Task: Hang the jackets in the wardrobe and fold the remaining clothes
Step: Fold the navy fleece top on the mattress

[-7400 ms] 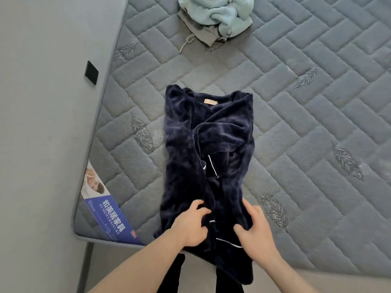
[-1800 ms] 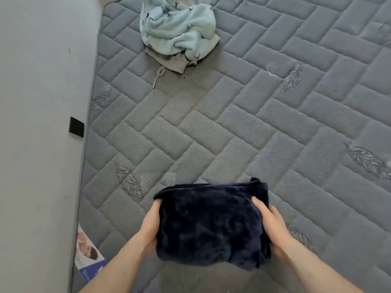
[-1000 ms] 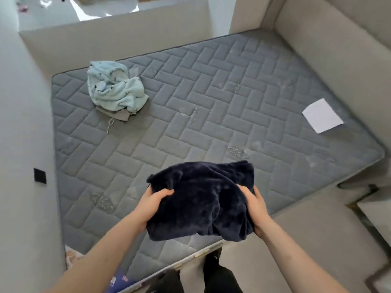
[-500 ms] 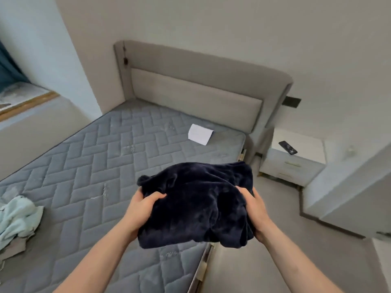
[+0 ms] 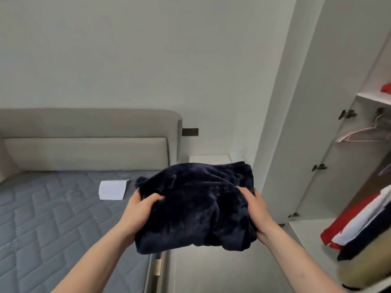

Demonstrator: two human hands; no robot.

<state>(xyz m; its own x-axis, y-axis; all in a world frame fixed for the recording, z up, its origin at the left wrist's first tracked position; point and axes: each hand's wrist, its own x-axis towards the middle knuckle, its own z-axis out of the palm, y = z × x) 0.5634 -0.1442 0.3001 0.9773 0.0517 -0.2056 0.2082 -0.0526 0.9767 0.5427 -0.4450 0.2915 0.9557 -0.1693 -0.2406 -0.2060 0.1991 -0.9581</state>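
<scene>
A folded dark navy fleece garment (image 5: 196,206) hangs in the air in front of me, over the floor beside the bed. My left hand (image 5: 138,210) grips its left edge, thumb on top. My right hand (image 5: 255,210) grips its right edge. The open wardrobe (image 5: 347,170) stands to the right, with pink hangers (image 5: 359,134) on its rail and a stack of folded clothes (image 5: 359,227) in red, white and navy on a lower shelf.
The bed's grey quilted mattress (image 5: 53,225) lies at the left with a white sheet of paper (image 5: 112,189) on it, in front of a beige headboard (image 5: 88,142). A white nightstand (image 5: 209,159) sits behind the garment. The wardrobe door (image 5: 296,102) stands open.
I have turned right from the bed toward the wardrobe, carrying the folded garment in both hands. The wardrobe interior has come into view; the light blue clothes pile has left it.
</scene>
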